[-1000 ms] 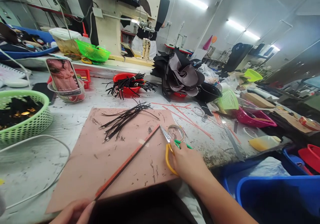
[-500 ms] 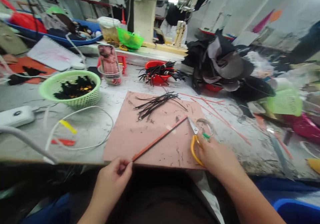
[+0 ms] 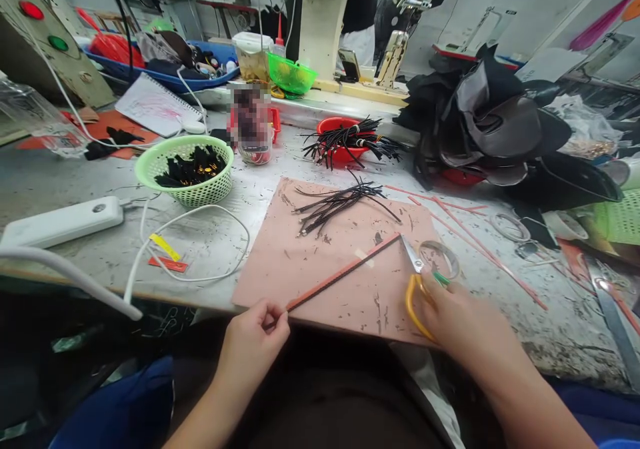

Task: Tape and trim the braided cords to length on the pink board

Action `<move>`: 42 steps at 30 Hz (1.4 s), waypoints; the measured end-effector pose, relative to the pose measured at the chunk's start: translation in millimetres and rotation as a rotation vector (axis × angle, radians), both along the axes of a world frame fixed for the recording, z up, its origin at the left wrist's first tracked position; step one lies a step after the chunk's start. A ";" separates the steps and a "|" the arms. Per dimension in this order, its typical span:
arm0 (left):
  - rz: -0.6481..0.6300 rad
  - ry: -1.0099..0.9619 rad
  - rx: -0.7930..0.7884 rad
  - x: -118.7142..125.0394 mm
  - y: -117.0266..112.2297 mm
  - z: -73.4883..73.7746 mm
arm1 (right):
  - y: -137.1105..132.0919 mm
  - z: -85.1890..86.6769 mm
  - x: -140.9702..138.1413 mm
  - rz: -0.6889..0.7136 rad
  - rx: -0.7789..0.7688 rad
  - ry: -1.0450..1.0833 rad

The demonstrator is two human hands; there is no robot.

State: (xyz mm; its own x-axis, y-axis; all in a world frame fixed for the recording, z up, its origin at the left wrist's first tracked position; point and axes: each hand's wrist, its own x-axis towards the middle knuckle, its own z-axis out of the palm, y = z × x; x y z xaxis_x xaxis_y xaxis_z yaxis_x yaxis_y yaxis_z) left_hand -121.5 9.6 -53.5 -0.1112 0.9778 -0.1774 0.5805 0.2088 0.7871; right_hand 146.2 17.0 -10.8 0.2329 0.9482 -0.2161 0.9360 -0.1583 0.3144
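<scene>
Between my hands a thin red and black strip runs slantwise over a pinkish board. My left hand pinches its near end at the board's front edge. Yellow-handled scissors are in my right hand, their blade tips at the strip's far end. Beside that hand lies a roll of tape, partly covered by my fingers; a small green piece shows there too. A bundle of thin black strips rests on the upper part of the board.
Behind the board stands a red bowl heaped with black strips. To the left are a green basket and a white power bank-like box with cables. Long pinkish strips and stacked black pieces lie right.
The camera view has swung left, so everything sits further right in the picture. My hands, the strip and the scissors keep nearly the same places on the board.
</scene>
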 end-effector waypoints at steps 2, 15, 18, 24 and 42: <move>-0.001 0.044 0.008 1.8 0.3 2.7 | 0.2 0.3 0.8 -0.026 -0.016 0.018; 0.257 -0.493 -0.105 10.8 14.1 -4.8 | -35.5 -17.6 112.6 -0.427 0.300 0.133; 0.291 -0.683 -0.152 27.0 19.3 10.6 | -41.8 -28.5 126.4 -0.378 0.259 0.058; 0.327 -0.866 -0.175 71.6 23.5 30.4 | 2.1 -43.5 79.4 0.142 0.609 0.297; 0.208 -1.224 -0.396 140.6 -5.6 46.4 | -33.6 -32.7 -18.8 0.059 1.017 1.663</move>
State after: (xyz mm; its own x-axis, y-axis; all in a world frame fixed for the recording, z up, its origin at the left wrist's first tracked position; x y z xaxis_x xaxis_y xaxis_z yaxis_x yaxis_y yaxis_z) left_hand 19.1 4.0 -7.1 0.1846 0.8200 -0.5418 -0.5363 0.5460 0.6436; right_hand 127.4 -16.6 -43.5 0.3758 0.8394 0.3926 0.1657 0.3559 -0.9197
